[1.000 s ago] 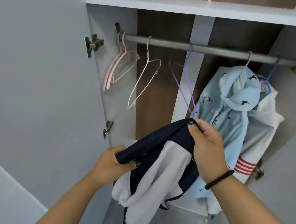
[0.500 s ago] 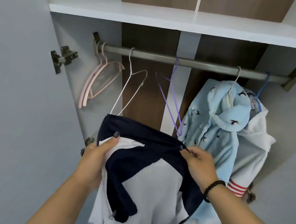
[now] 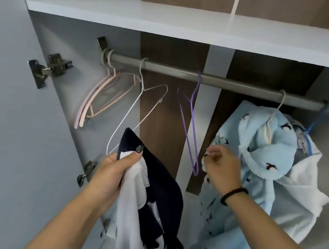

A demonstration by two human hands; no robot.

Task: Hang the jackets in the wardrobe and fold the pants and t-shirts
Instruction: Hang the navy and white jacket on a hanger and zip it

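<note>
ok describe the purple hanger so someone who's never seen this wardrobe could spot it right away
Find the grey metal rail under the white shelf. Near its middle hangs the purple hanger, thin, bare wire, just left of the light blue jacket. The wire hanger to its left is white, and the pair beyond is thicker and pink.

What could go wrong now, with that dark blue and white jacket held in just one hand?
The navy and white jacket hangs from the left hand alone, so it might slip and drop to the wardrobe floor. The right hand is beside the purple hanger, close to the light blue jacket; a careless pull might snag that fabric or tug the jacket off its hanger.
</note>
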